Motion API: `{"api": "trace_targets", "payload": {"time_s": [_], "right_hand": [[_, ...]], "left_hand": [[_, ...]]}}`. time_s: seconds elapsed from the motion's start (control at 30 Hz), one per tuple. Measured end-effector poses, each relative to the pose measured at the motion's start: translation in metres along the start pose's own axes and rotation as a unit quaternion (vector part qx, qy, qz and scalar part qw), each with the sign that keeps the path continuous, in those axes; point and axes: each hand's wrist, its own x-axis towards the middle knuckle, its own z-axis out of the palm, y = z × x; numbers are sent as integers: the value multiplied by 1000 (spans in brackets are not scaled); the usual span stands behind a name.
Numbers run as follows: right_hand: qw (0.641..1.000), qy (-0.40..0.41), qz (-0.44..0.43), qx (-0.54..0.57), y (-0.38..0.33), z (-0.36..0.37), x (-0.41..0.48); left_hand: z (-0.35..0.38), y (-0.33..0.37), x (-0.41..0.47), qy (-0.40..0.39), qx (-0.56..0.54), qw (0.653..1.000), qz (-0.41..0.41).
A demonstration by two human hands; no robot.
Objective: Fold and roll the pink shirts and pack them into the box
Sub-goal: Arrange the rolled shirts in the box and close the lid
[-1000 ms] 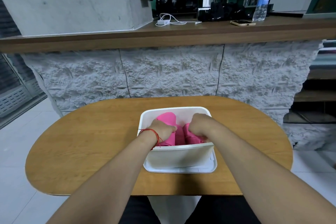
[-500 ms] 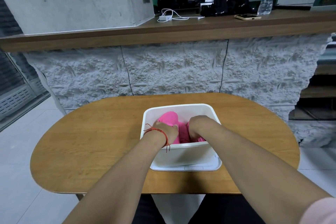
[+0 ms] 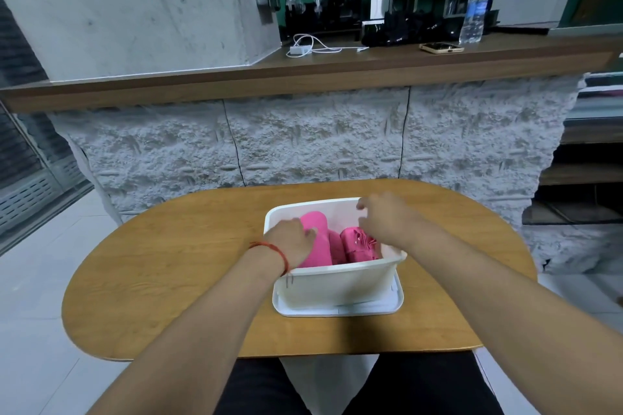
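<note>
Head view: since half a second earlier, the right hand (image 3: 384, 221) has lifted off the pink shirts (image 3: 358, 242) and hovers empty, fingers loose, above the box (image 3: 337, 274), while the left hand (image 3: 292, 239) rests flat-fingered on the left roll. Both rolls lie side by side inside, so packing appears nearly complete. The box walls hem the left wrist, and the table (image 3: 168, 280) shows bare wood on either side for withdrawal.

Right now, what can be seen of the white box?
The box is white, plastic-looking, rectangular with rounded corners, and open on top. It stands upright on a flat white tray, perhaps its lid, on the wooden table. Rolled pink shirts lie inside. The left hand rests on the shirts at the left, wrist over the rim. The right hand is above the far right corner; contact is unclear.
</note>
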Motion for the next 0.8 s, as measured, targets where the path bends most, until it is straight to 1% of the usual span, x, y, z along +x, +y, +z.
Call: {"api": "trace_targets", "payload": {"time_s": [0.07, 0.1, 0.13, 0.17, 0.2, 0.23, 0.27, 0.3, 0.33, 0.37, 0.4, 0.47, 0.53, 0.6, 0.8], "right_hand": [[992, 78, 25, 93, 16, -3, -3], [988, 89, 47, 113, 22, -3, -6], [986, 83, 75, 120, 29, 0, -11], [984, 60, 112, 127, 35, 5, -15], [975, 33, 156, 153, 42, 11, -18], [956, -2, 199, 214, 45, 17, -22], [924, -40, 231, 304, 44, 21, -26], [882, -75, 254, 390, 42, 24, -30], [845, -101, 264, 454, 38, 27, -35], [824, -112, 264, 488, 35, 28, -38], [813, -115, 262, 507, 31, 27, -41], [806, -111, 259, 520, 26, 24, -41], [807, -107, 254, 521, 24, 19, -34], [806, -102, 250, 526, 22, 13, -25], [815, -68, 234, 526, 17, 1, 23]], "left_hand": [[-8, -15, -7, 130, -70, 988, 33], [-10, -26, -8, 175, -89, 980, 26], [-12, -36, -9, 197, -100, 975, 1], [-13, -45, -11, 196, -113, 973, -42], [-13, -52, -13, 179, -138, 970, -90], [-11, -58, -15, 152, -173, 964, -132], [-8, -60, -19, 118, -217, 956, -156], [-6, -58, -22, 84, -273, 943, -169], [-2, -56, -24, 56, -336, 922, -182], [1, -52, -25, 37, -388, 899, -200], [4, -50, -25, 36, -415, 884, -210], [6, -49, -21, 58, -405, 888, -208], [5, -51, -14, 76, -384, 896, -210], [2, -55, -2, 88, -386, 896, -202], [-15, -61, 52, 122, -365, 906, -176]]}}
